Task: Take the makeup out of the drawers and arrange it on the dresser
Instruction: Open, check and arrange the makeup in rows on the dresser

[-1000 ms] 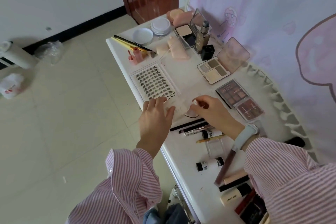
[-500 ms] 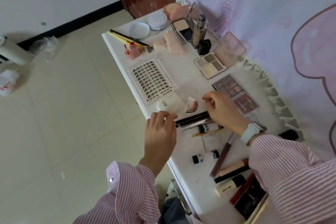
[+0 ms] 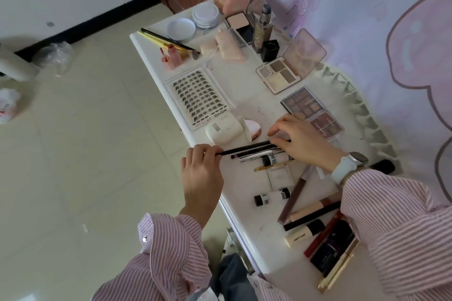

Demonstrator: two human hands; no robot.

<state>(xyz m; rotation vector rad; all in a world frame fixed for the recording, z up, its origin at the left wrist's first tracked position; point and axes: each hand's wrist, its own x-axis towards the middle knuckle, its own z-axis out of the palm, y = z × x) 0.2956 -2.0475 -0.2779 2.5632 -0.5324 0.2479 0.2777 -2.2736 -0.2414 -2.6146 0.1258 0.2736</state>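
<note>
White dresser top (image 3: 247, 85) fills the head view, crowded with makeup. Both hands meet at a slim black pencil (image 3: 244, 148) that lies crosswise near the front edge. The left hand (image 3: 201, 173) pinches the pencil's left end between curled fingertips, the rest of the hand hanging over the edge. The right hand (image 3: 302, 139), a pale watch (image 3: 348, 165) on its wrist, has its fingers bent down over the pencil's right end and the neighbouring pencils (image 3: 259, 155); whether it grips or only presses them I cannot tell. Just behind the pencil sit a white compact case (image 3: 223, 131) and a pink puff (image 3: 252, 128). A tray of false lashes (image 3: 198, 96) lies further back along the left edge. To the right are 2 brown eyeshadow palettes (image 3: 310, 111), the nearer partly under the right hand, and an open pale palette (image 3: 278, 76) with its lid up. Tubes and sticks (image 3: 308, 215) lie scattered nearer the person, beside the striped right sleeve (image 3: 401, 227).
</note>
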